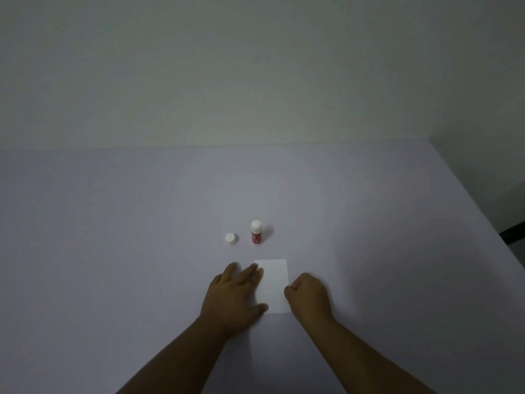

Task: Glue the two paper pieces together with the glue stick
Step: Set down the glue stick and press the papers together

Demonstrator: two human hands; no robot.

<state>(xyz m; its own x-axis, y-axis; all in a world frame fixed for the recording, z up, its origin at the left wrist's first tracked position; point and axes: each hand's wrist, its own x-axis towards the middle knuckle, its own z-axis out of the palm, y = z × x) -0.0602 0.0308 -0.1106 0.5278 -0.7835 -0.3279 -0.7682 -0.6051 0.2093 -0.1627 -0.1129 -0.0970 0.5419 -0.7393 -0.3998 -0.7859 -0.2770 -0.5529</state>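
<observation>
White paper (275, 282) between grips, long axis pointing away. Left hand (233, 294) spread flat on its edge; right hand (308, 297) fisted beside. Glue stick (256, 232) upright beyond, uncapped.

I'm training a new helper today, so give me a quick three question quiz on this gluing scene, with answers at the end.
1. True or false: the glue stick stands upright on the table.
2. Which hand lies flat with fingers spread on the paper? A) left B) right C) neither
3. Fill in: the white cap sits to the ____ of the glue stick, as the camera sees it.

Key
1. True; it stands beyond the paper.
2. A; the left hand presses the paper's left edge, while the right hand is curled at its right edge.
3. Left; the two stand apart.
</observation>
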